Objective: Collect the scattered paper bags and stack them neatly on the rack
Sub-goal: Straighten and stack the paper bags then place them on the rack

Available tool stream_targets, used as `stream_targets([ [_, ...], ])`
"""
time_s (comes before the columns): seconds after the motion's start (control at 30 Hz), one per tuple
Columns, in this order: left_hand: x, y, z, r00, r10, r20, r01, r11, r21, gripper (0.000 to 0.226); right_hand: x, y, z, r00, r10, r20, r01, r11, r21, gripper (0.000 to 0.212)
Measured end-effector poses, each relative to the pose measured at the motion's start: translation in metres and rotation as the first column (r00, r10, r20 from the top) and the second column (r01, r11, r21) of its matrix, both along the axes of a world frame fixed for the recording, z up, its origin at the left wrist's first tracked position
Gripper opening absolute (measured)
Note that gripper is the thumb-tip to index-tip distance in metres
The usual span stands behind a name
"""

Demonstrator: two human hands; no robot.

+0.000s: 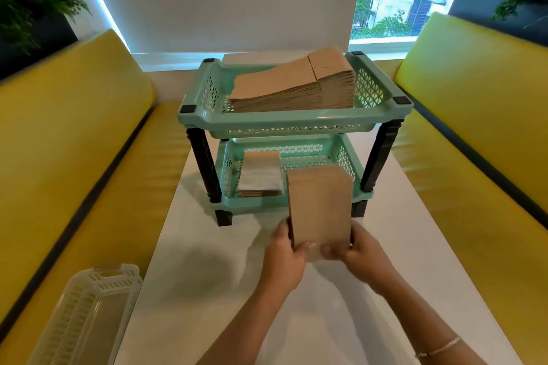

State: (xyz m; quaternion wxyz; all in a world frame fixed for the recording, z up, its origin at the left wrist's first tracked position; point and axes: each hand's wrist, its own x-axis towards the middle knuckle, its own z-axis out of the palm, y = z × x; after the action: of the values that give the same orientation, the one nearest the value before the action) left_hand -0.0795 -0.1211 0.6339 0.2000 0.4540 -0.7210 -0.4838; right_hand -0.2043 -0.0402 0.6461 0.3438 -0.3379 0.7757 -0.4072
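Head view: left hand (283, 258) and right hand (360, 253), fingers curled, grip the near end of a paper bag bundle (319, 204) angled toward the rack (293, 123) lower tier; judged light, floppy, slippery between sheets, so hold both edges.

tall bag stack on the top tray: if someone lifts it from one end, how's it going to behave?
The top stack is probably floppy: thin flat paper, many sheets, so lifted from one end it would likely sag and fan out. It sits wedge-shaped, thicker at the right, so sheets may slide toward the thin side. Likely heavier than the small bundle, which both hands grip at its sides.
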Motion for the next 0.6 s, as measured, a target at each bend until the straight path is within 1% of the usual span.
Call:
stream_targets([
  [0.07,-0.011,-0.018,0.025,0.999,-0.006,0.039,0.005,1.0,0.01,0.046,-0.01,-0.015,0.02,0.988,-0.013,0.154,0.02,0.999,-0.039,0.036],
  [0.1,-0.018,-0.029,0.038,0.999,-0.013,0.053,0.01,0.999,0.05,0.043,-0.014,-0.024,0.03,0.975,-0.035,0.219,0.048,0.997,-0.053,0.032],
  [0.13,-0.026,-0.039,0.051,0.997,-0.014,0.074,0.008,0.996,0.086,0.04,-0.018,-0.035,0.038,0.964,-0.082,0.255,0.097,0.994,-0.046,0.026],
  [0.2,-0.043,-0.058,0.071,0.983,-0.016,0.183,-0.007,0.992,0.127,0.039,-0.024,-0.057,0.054,0.939,-0.206,0.276,0.216,0.976,-0.008,0.008],
  [0.23,-0.05,-0.066,0.077,0.972,-0.019,0.236,-0.015,0.99,0.141,0.038,-0.026,-0.067,0.06,0.931,-0.253,0.263,0.258,0.966,0.016,0.005],
  [0.3,-0.065,-0.081,0.086,0.957,-0.037,0.286,-0.003,0.99,0.138,0.034,-0.033,-0.087,0.067,0.94,-0.282,0.194,0.278,0.959,0.05,0.01],
  [0.37,-0.077,-0.094,0.089,0.955,-0.072,0.289,0.03,0.989,0.147,0.024,-0.042,-0.105,0.067,0.957,-0.265,0.119,0.254,0.963,0.093,0.019],
  [0.43,-0.085,-0.102,0.091,0.947,-0.075,0.311,0.031,0.989,0.145,0.015,-0.051,-0.119,0.062,0.967,-0.244,0.068,0.235,0.965,0.116,0.022],
  [0.53,-0.096,-0.109,0.088,0.939,-0.078,0.336,0.03,0.989,0.145,0.013,-0.062,-0.131,0.06,0.979,-0.206,-0.001,0.203,0.963,0.178,0.023],
  [0.6,-0.103,-0.113,0.082,0.932,-0.087,0.351,0.037,0.989,0.145,0.014,-0.068,-0.138,0.057,0.986,-0.163,-0.046,0.169,0.961,0.218,0.031],
])
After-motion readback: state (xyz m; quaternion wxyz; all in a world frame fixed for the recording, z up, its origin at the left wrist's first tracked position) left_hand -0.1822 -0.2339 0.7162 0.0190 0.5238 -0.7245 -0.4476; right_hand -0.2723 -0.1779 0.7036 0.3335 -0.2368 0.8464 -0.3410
